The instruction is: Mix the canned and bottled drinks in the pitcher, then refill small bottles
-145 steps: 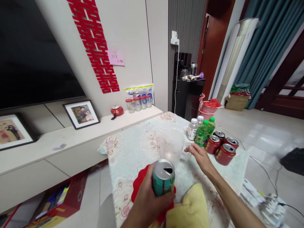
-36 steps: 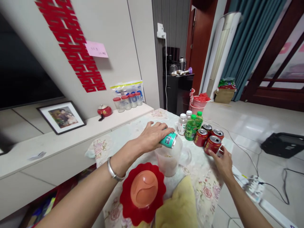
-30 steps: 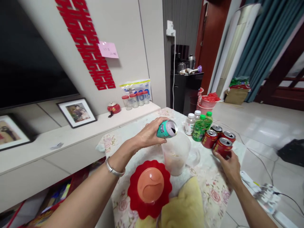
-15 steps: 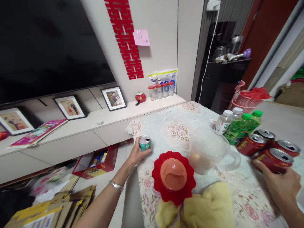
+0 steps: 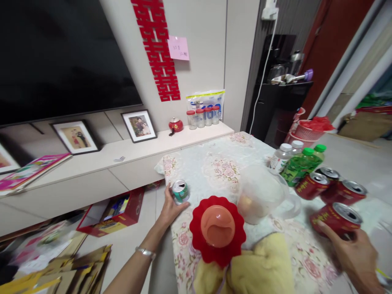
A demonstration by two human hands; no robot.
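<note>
At the table's left edge, my left hand curls around a small teal drink can that stands upright, its top open. On the right, my right hand grips a red drink can, thumb along its near side. Just beyond it stand several more cans, among them a red can and another red can. Between my hands are a red scalloped dish with an orange cup-like top and a cloudy plastic pitcher with something pale inside.
A yellow cloth lies at the near side of the flowered tablecloth. Behind the cans are green bottles and white-capped bottles. A low white cabinet runs along the wall; an open red box sits on the floor.
My right hand has drawn its red can toward me, apart from the other cans. The left hand stays at the teal can. The whole view has shifted slightly.
</note>
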